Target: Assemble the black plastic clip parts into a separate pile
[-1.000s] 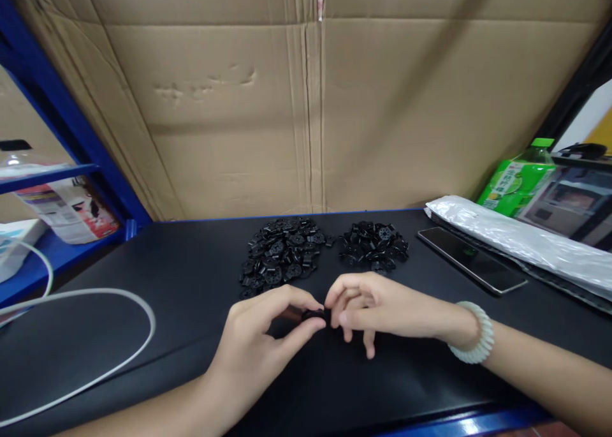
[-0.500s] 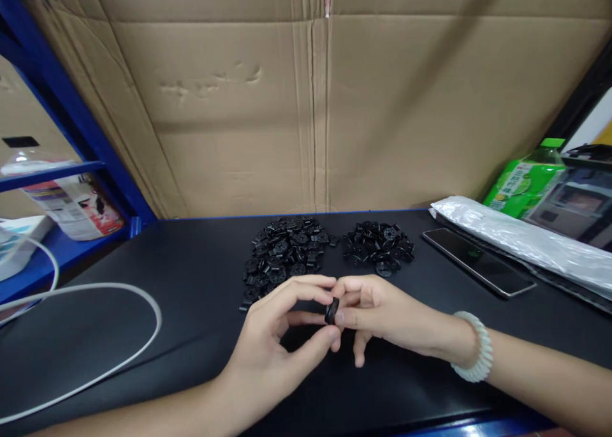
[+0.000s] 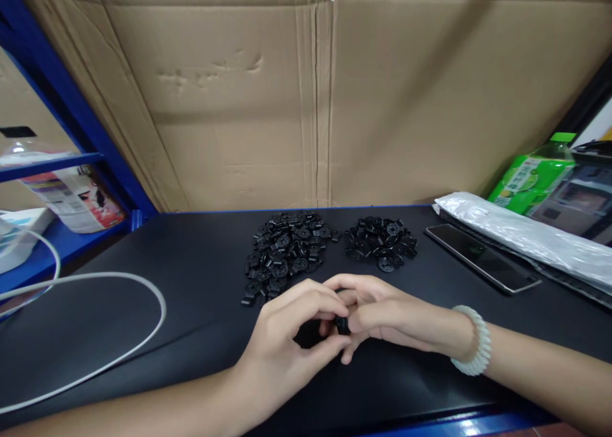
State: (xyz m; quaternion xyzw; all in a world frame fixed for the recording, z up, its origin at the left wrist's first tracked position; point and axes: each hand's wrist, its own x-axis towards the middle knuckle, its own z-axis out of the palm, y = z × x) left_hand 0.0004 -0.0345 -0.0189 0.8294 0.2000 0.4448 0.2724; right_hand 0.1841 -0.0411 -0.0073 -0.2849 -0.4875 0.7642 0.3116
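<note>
A small black plastic part (image 3: pixel 342 325) is pinched between my two hands above the front of the table; fingers cover much of it. My left hand (image 3: pixel 299 335) grips it from the left with thumb and fingertips. From the right, my right hand (image 3: pixel 382 312), with a pale coiled band on the wrist, holds the same part, thumb pressed against it. Just beyond my hands lies a large heap of black plastic parts (image 3: pixel 287 245), several of them round with small holes. To its right is a smaller heap of similar black round parts (image 3: pixel 381 240).
A phone (image 3: pixel 482 257) lies to the right, beside a silvery plastic package (image 3: pixel 516 229) and a green-labelled bottle (image 3: pixel 530 178). At the left, a white cable (image 3: pixel 160 303) loops over the black tabletop (image 3: pixel 201 252). Cardboard (image 3: pixel 239 105) stands behind; a blue rack (image 3: pixel 95 118) flanks the left.
My hands have shifted slightly right and closed in on the small part, which has turned and is more covered by my fingers. The view has tilted down a little.
</note>
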